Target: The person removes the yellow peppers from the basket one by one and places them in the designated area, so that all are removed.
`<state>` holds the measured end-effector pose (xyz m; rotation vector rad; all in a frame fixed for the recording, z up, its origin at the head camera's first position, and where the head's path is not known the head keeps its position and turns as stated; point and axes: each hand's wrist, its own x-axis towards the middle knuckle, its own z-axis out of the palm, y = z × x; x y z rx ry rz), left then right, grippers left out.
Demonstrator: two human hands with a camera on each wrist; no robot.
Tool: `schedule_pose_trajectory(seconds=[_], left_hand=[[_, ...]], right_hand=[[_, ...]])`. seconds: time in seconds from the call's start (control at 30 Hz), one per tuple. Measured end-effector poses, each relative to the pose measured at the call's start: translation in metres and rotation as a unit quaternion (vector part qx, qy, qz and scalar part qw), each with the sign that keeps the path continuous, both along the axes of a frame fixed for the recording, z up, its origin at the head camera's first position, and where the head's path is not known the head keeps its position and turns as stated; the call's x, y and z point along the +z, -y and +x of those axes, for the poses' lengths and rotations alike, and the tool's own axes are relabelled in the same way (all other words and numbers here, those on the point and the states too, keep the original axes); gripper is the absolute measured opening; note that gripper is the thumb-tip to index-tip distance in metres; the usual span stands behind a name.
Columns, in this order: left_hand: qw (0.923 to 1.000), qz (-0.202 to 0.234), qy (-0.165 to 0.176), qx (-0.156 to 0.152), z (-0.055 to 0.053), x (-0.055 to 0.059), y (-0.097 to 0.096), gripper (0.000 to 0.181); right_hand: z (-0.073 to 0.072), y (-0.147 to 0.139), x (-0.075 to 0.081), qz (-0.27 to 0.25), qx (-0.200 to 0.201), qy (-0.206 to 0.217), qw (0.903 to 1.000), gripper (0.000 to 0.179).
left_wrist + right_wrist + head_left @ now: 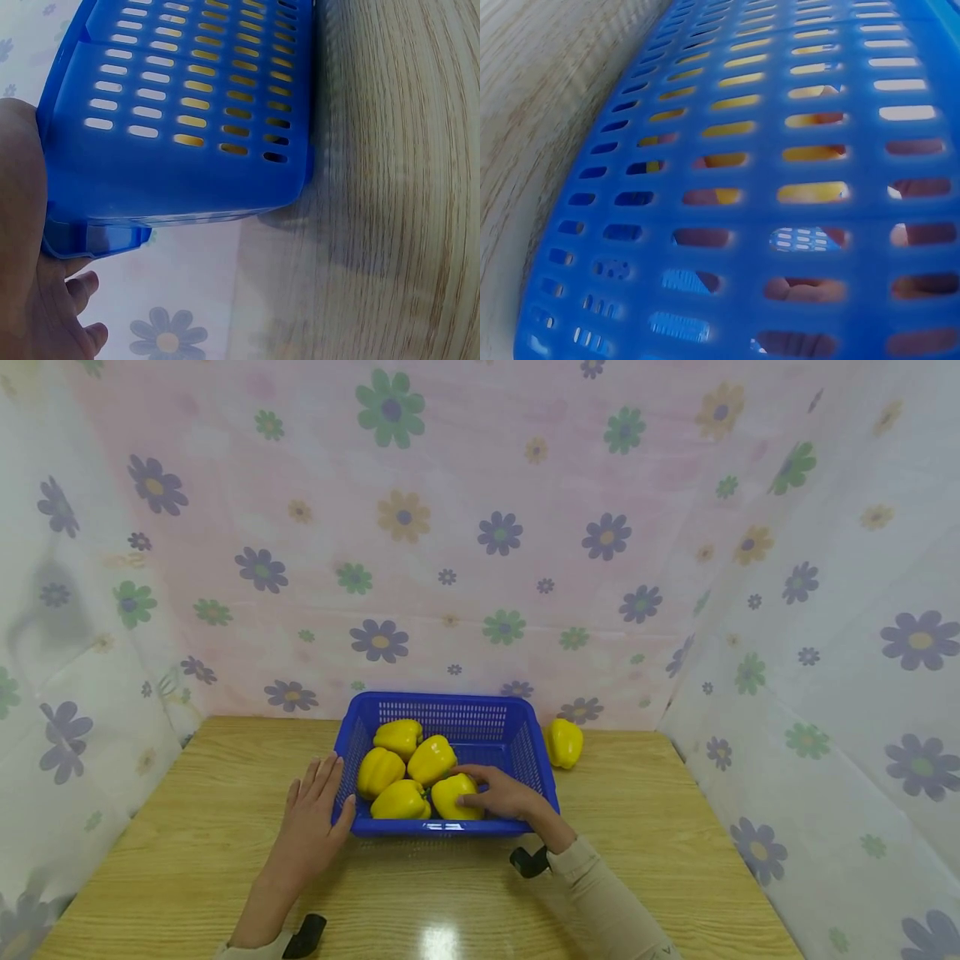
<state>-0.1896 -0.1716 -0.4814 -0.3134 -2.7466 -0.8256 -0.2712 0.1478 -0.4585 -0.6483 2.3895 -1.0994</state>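
A blue plastic basket (442, 828) with slotted walls stands on the table and holds several yellow bell peppers. At its front, my right hand (506, 793) reaches over the rim and grips one bell pepper (452, 797), thumb on the near side and fingers behind. Through the basket's slots (810, 193) in the right wrist view, parts of that hand and yellow skin show. My left hand (311, 810) lies with its fingers straight along the basket's left rim. In the left wrist view, the left hand (30, 247) is right at the rim's corner.
Another yellow bell pepper (565, 743) lies outside the basket, beside its right back corner. The wood-grain table (637, 835) meets a flower-patterned cloth (450, 568) at the back, with similar cloth at both sides.
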Motion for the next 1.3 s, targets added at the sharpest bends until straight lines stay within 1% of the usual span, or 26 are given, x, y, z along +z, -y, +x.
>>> schedule_pose_trajectory(seconds=[0.2, 0.43, 0.57, 0.7, 0.83, 0.97, 1.13, 1.3], left_hand=[[1.0, 0.001, -0.001, 0.0, 0.0, -0.001, 0.0, 0.063], [1.0, 0.003, 0.001, 0.0, -0.001, -0.001, 0.001, 0.064], [1.0, 0.006, 0.006, -0.001, -0.003, -0.002, 0.001, 0.064], [1.0, 0.006, 0.005, -0.002, -0.003, -0.003, 0.0, 0.064], [1.0, 0.008, 0.004, -0.002, -0.001, -0.003, 0.001, 0.064], [1.0, 0.004, 0.001, 0.0, -0.002, -0.003, 0.0, 0.064], [1.0, 0.0, 0.0, 0.002, -0.002, -0.004, 0.0, 0.064], [1.0, 0.001, 0.001, 0.002, -0.001, -0.004, 0.0, 0.064]], right_hand=[[0.003, 0.001, 0.003, -0.022, -0.025, 0.003, 0.9994, 0.051], [-0.002, 0.0, 0.001, -0.085, -0.063, -0.026, 0.994, 0.051], [-0.003, -0.002, 0.002, -0.103, -0.079, -0.024, 0.9913, 0.053], [-0.002, -0.003, 0.004, -0.122, -0.084, -0.013, 0.9889, 0.054], [0.001, -0.005, 0.004, -0.137, -0.089, -0.019, 0.9865, 0.056], [0.005, -0.011, 0.009, -0.152, -0.096, -0.028, 0.9834, 0.056], [0.012, -0.021, 0.017, -0.171, -0.11, -0.056, 0.9776, 0.055], [0.022, -0.03, 0.026, -0.214, -0.13, -0.084, 0.9644, 0.055]])
